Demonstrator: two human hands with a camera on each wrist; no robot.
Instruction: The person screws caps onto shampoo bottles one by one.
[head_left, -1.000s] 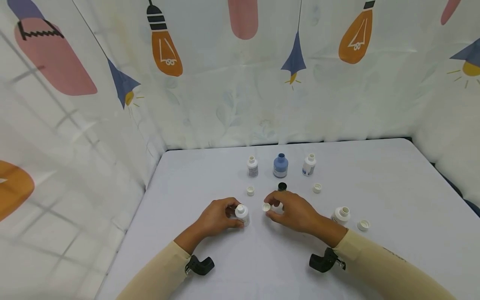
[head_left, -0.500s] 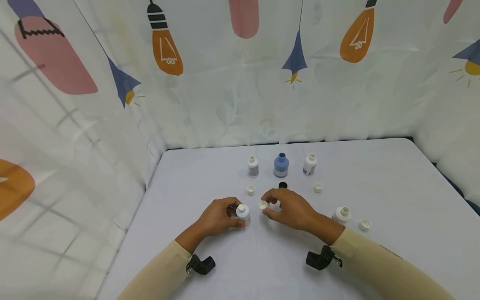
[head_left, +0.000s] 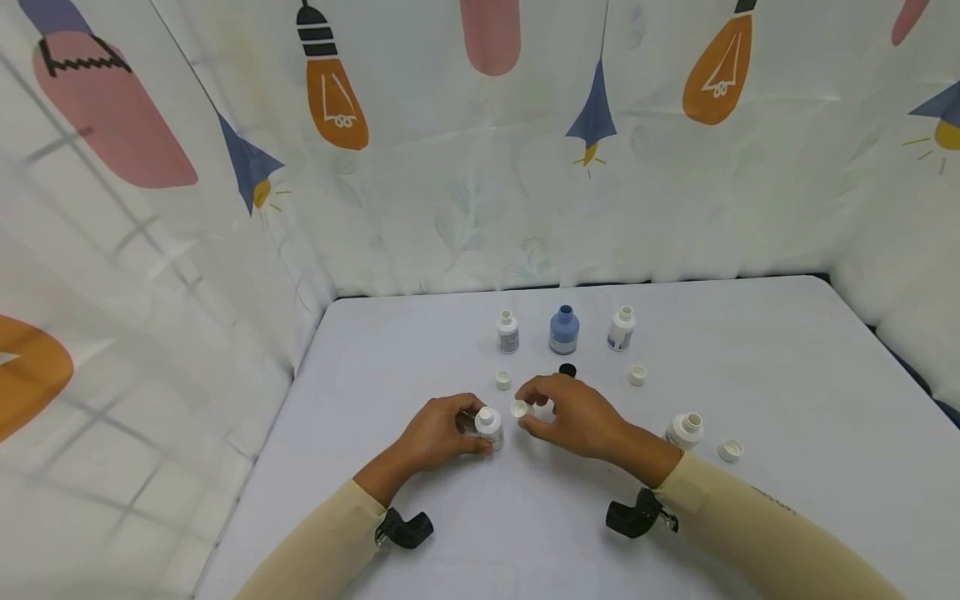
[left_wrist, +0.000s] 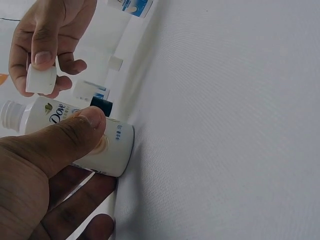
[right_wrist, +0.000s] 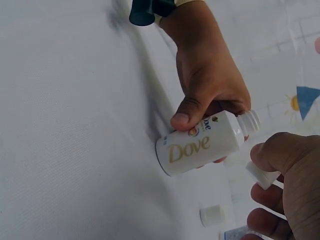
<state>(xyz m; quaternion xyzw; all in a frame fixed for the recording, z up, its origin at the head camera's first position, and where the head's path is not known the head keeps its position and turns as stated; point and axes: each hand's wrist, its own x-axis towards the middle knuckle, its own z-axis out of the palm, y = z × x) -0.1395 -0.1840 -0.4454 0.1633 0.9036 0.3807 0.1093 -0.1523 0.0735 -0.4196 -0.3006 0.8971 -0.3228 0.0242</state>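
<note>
My left hand grips a small white Dove bottle, thumb on one side and fingers round the other. The bottle stands upright on the table, and in the left wrist view its threaded neck is bare. My right hand pinches a white cap between thumb and fingers. The cap is held just to the right of the bottle's mouth, apart from it; in the right wrist view a small gap separates the cap from the neck.
Behind stand a white bottle, a blue bottle and another white bottle, all uncapped. White caps lie before them. A black cap shows behind my right hand. An uncapped white bottle and cap are at right.
My right hand has moved left with the white cap, bringing it closer to the Dove bottle. The left hand and the bottle have hardly moved.
</note>
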